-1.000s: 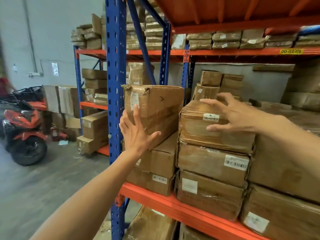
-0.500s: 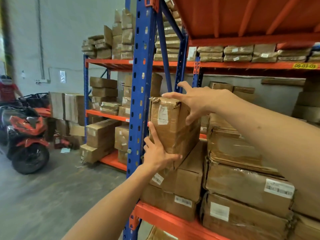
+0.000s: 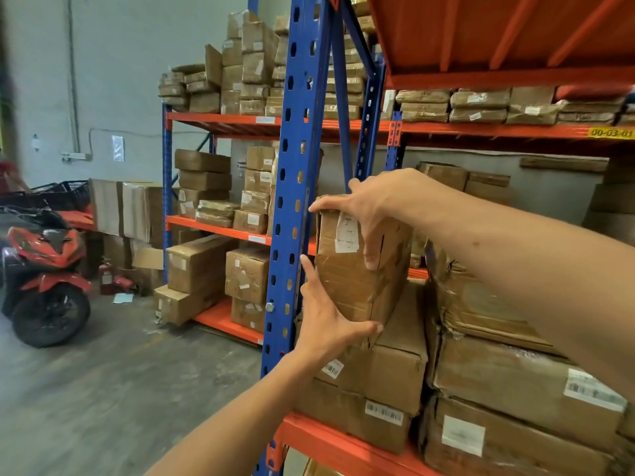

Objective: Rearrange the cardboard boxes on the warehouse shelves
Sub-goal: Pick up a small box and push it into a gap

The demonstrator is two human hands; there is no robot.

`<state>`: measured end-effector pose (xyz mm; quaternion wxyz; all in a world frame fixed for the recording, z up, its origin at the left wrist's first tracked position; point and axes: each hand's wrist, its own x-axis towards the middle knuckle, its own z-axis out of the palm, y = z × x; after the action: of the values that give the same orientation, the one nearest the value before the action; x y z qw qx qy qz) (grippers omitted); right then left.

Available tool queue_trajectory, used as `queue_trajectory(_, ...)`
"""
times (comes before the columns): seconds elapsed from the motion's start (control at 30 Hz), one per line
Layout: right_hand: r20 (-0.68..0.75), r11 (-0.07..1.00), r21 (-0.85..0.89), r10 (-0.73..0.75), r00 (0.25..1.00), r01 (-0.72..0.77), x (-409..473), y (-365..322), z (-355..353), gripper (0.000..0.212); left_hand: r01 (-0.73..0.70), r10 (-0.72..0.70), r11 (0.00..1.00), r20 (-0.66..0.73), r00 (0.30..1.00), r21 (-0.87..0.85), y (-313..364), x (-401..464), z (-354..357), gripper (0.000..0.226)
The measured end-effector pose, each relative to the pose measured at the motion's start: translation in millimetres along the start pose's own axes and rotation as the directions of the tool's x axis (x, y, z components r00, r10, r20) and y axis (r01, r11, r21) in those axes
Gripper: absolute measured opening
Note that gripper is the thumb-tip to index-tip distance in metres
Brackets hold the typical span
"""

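My right hand (image 3: 372, 207) grips the top front corner of the tall cardboard box (image 3: 357, 269), fingers spread wide over its top edge and thumb pressed down its front face beside the white label. My left hand (image 3: 324, 319) cups the box's lower front corner, fingers splayed up the left side, thumb underneath. The box stands tilted on a lower box (image 3: 388, 369), just right of the blue upright post (image 3: 292, 187), with a narrow gap between them. Right of the box, stacked cartons (image 3: 508, 376) crowd close.
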<state>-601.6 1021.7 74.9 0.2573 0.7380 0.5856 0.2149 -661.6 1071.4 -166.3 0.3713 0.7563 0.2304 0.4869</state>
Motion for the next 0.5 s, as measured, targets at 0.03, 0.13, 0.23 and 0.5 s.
queue_trajectory(0.03,0.001,1.000,-0.016,0.009,1.000,-0.009,3,-3,-1,0.142,0.025,-0.026,0.999,-0.017,1.000,-0.040,-2,-2,2,0.163)
queue_trajectory(0.13,0.016,0.999,-0.042,0.022,1.000,-0.021,9,-10,-1,0.143,0.090,-0.092,0.995,-0.043,0.995,-0.032,-3,-4,6,0.157)
queue_trajectory(0.23,-0.013,0.999,-0.041,0.020,1.000,-0.020,4,-10,1,0.146,0.035,-0.034,0.999,-0.033,0.999,0.027,1,2,-1,0.134)
queue_trajectory(0.5,-0.230,0.897,0.428,0.226,0.947,-0.110,-50,55,31,0.114,-0.273,0.238,0.806,0.134,0.962,0.525,47,59,-44,0.128)
